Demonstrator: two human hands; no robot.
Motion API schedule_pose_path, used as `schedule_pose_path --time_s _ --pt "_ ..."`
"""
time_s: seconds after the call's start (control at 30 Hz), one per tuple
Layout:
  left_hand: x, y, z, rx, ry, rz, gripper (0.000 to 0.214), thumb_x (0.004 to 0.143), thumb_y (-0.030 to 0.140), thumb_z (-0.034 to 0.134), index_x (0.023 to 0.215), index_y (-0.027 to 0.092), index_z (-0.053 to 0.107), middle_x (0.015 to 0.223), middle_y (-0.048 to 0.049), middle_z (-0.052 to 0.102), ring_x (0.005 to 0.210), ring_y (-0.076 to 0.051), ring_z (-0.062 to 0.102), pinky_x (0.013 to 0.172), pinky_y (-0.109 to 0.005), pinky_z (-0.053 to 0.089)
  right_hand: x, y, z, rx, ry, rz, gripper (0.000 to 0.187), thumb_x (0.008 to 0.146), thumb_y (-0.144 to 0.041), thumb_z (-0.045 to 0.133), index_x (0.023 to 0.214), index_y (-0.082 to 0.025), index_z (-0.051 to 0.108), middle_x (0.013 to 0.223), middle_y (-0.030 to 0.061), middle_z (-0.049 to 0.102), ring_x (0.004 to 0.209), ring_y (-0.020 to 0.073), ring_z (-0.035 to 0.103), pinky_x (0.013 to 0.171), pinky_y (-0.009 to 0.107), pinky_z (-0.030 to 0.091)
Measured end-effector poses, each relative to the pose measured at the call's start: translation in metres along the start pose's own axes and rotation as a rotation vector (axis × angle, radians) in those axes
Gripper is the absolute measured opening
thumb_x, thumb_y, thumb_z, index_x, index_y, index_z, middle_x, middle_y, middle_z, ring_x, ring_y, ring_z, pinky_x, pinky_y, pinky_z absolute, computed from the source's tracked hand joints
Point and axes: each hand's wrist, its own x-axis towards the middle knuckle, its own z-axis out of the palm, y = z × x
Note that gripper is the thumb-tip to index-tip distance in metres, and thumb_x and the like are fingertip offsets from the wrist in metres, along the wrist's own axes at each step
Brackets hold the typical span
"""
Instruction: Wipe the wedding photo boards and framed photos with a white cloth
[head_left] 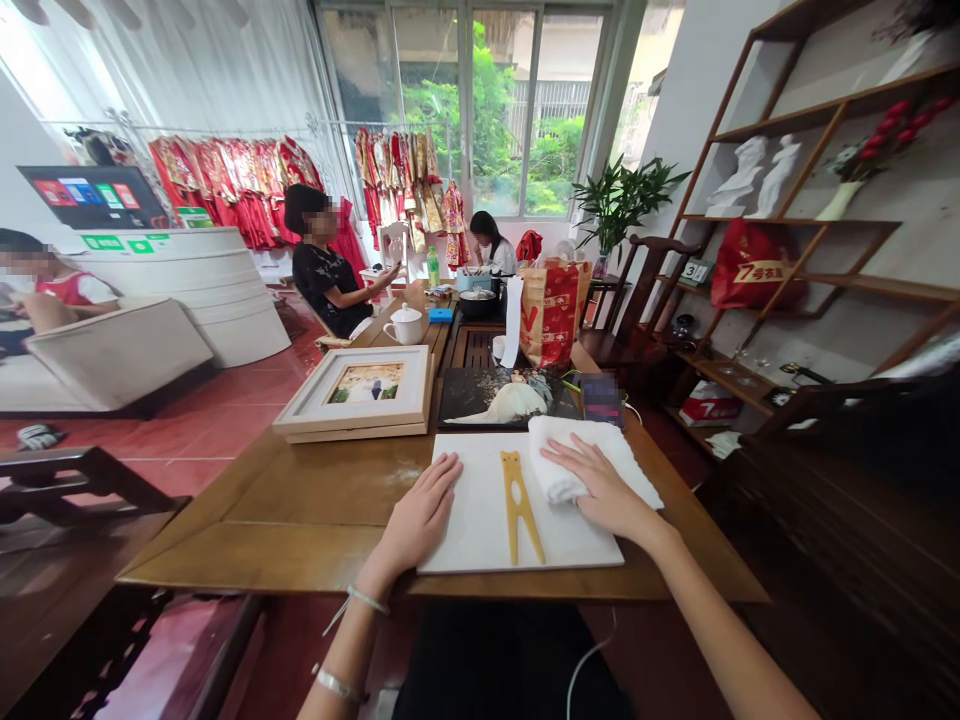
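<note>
A white board (pixel 480 540) lies on the wooden table at its near edge. On the board rests a flat yellow piece (pixel 514 505) with a cat-like head, an oval hole and two long legs. My left hand (pixel 426 512) lies over the board's left edge, fingers stretched out together and holding nothing. A folded white towel (pixel 630 470) covers the board's upper right part and reaches past it. My right hand (pixel 596 487) is laid flat on the towel with its fingers spread. Neither hand touches the yellow piece.
Behind the board is a dark tray (pixel 459 392) bearing a white shape. Picture frames (pixel 300 400) are stacked at left, with a lidded white cup (pixel 405 326) beyond. A phone (pixel 602 398) and a paper bag (pixel 553 318) stand right. Several people sit farther off.
</note>
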Motion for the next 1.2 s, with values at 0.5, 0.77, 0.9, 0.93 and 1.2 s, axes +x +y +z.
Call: schedule_pose_path --time_s 0.5,0.77,0.9,0.93,1.2 --pt "-0.001 0.001 0.001 0.011 0.019 -0.01 0.044 0.096 0.025 0.029 0.137 0.02 0.044 0.148 -0.0027 0.04 0.14 -0.019 0.028 0.116 -0.04 0.025 -0.098 -0.043 0.015 -0.077 -0.011 -0.026 0.096 0.055 0.002 0.036 0.143 -0.036 0.032 0.153 -0.0112 0.023 0.143 0.0169 0.006 0.116 0.05 0.004" --pt "0.0 -0.001 0.001 0.005 0.017 0.007 0.045 0.095 0.025 0.029 0.137 0.021 0.044 0.148 -0.0027 0.04 0.14 -0.019 0.028 0.116 -0.041 0.025 -0.054 -0.026 0.008 0.0 0.063 -0.001 0.092 0.055 -0.002 0.039 0.143 -0.026 0.034 0.154 0.0001 0.021 0.142 0.0201 0.013 0.116 0.048 0.012" --pt "-0.001 -0.001 0.001 0.0 0.016 0.004 0.045 0.096 0.025 0.03 0.137 0.02 0.045 0.148 -0.0028 0.04 0.14 -0.019 0.029 0.116 -0.04 0.026 -0.002 -0.026 0.007 -0.074 0.035 0.084 0.085 0.059 -0.005 0.042 0.143 -0.02 0.035 0.154 0.0041 0.022 0.142 0.0234 0.012 0.114 0.051 0.01" --pt "-0.001 -0.001 0.002 -0.002 0.021 0.006 0.044 0.096 0.025 0.03 0.137 0.021 0.045 0.148 -0.0026 0.04 0.14 -0.018 0.029 0.116 -0.04 0.026 0.006 -0.027 0.007 -0.1 0.026 0.092 0.083 0.061 -0.006 0.043 0.143 -0.02 0.036 0.154 0.004 0.024 0.142 0.0245 0.012 0.114 0.052 0.009" --pt "0.0 -0.002 0.004 0.02 0.024 -0.009 0.045 0.095 0.025 0.03 0.137 0.019 0.044 0.148 -0.0045 0.04 0.14 -0.019 0.029 0.116 -0.04 0.026 -0.03 -0.049 0.015 -0.193 -0.019 0.005 0.087 0.06 -0.008 0.047 0.144 -0.026 0.034 0.154 -0.002 0.022 0.143 0.0216 0.009 0.115 0.049 0.006"
